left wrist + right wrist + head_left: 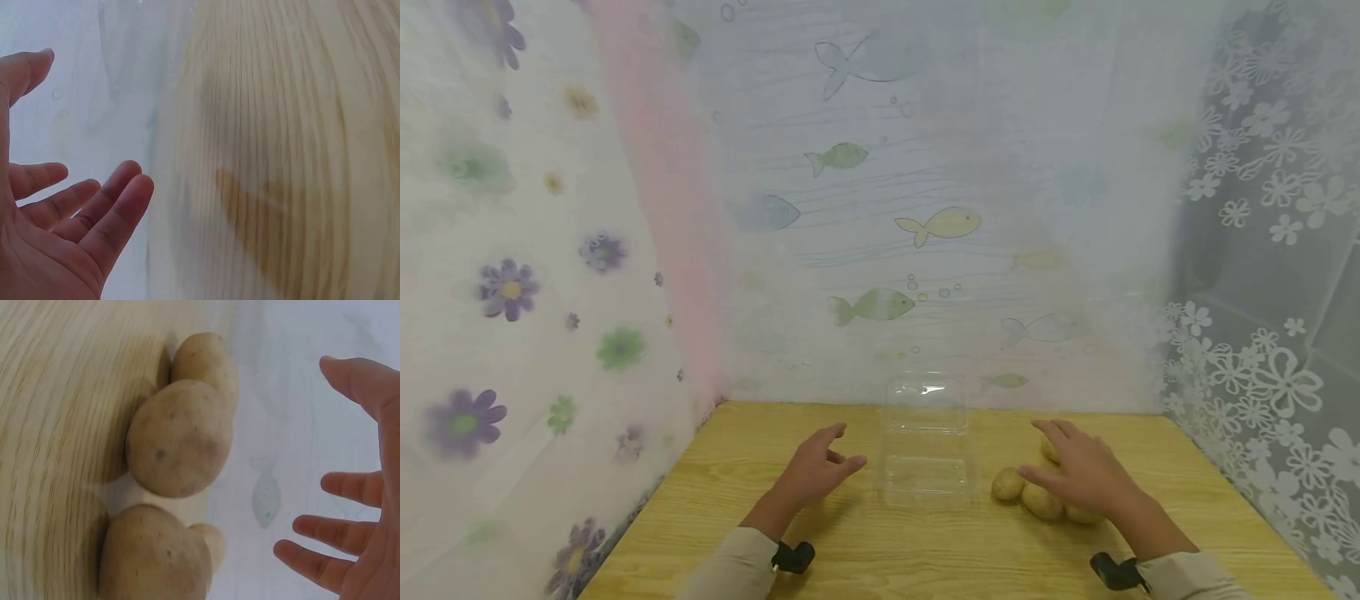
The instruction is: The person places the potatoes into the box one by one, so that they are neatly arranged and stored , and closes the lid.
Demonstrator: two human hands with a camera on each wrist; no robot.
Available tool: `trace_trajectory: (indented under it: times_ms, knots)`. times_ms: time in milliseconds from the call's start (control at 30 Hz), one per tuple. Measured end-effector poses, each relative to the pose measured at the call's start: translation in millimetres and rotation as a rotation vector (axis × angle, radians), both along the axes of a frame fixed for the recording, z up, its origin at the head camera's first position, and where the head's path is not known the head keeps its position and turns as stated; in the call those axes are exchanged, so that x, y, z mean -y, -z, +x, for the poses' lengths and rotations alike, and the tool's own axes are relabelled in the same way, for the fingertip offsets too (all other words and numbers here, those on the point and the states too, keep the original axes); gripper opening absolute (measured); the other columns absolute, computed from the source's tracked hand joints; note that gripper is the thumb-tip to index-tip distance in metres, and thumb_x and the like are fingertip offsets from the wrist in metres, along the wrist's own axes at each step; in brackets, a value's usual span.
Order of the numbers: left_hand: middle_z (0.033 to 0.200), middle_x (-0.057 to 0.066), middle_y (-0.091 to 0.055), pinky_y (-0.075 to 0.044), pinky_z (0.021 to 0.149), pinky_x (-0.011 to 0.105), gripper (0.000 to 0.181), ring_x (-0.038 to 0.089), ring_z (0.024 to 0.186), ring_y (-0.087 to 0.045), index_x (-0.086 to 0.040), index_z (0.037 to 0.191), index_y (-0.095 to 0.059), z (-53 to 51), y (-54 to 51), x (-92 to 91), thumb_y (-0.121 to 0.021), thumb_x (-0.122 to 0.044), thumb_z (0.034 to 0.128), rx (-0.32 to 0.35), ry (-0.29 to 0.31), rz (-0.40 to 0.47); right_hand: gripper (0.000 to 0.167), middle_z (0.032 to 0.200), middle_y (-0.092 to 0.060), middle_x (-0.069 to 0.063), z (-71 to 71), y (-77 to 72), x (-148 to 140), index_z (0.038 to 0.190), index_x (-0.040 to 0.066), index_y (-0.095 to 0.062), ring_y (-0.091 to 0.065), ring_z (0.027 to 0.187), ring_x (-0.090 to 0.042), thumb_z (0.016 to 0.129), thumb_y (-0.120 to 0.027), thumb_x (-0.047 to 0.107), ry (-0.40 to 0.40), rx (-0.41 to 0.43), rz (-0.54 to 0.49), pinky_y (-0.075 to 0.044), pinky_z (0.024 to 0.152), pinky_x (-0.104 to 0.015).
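Note:
A clear plastic container (925, 475) stands on the wooden table with its lid raised at the back. Left of it, my left hand (816, 471) is held above the table, fingers apart and holding nothing; the left wrist view shows the same hand (75, 231) with relaxed fingers. Several potatoes (1008, 484) lie in a group right of the container. My right hand (1086, 471) hovers over them and partly hides them. In the right wrist view the potatoes (180, 439) are beside the spread fingers of the hand (356, 519), with a gap between.
The wooden table (700, 533) reaches back to a hanging sheet with fish drawings (880, 304). A flower-patterned sheet (508, 287) hangs at the left, and a see-through one with white flowers (1288, 379) at the right. Small black devices sit on both wrists.

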State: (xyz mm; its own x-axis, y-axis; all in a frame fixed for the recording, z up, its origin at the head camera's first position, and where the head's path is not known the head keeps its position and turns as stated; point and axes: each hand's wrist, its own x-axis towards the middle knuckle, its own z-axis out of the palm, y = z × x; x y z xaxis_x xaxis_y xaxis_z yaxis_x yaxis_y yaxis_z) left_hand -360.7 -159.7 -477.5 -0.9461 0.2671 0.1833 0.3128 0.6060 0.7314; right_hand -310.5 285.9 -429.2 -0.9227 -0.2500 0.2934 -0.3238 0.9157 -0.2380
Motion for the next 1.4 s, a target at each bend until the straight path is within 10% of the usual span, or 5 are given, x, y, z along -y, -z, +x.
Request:
trace_trajectory:
  times_ms: [533,1400]
  knots:
    - [0.158,0.018,-0.045,-0.060,0.074,0.034,0.075,0.022,0.106,-0.070,-0.015,0.158,-0.043,-7.4,13.0,-25.5,-0.075,-0.043,0.0961,0.045,0.082,0.174,0.077,0.151,-0.053,-0.021,0.5,13.1,17.6,0.150,0.007,-0.052,-0.050,0.137,-0.048,0.094,-0.072,0.056,-0.045,0.040,-0.172,-0.043,0.104,-0.069]
    - [0.156,0.017,-0.047,-0.061,0.074,0.034,0.063,0.023,0.106,-0.069,-0.011,0.156,-0.046,-1.3,19.5,-33.6,-0.072,-0.029,0.1004,0.069,0.138,0.260,0.057,0.132,-0.068,-0.012,-3.5,35.4,31.1,0.129,0.007,-0.069,-0.062,0.123,-0.040,0.084,-0.087,0.036,-0.117,0.037,-0.159,-0.051,0.099,-0.060]
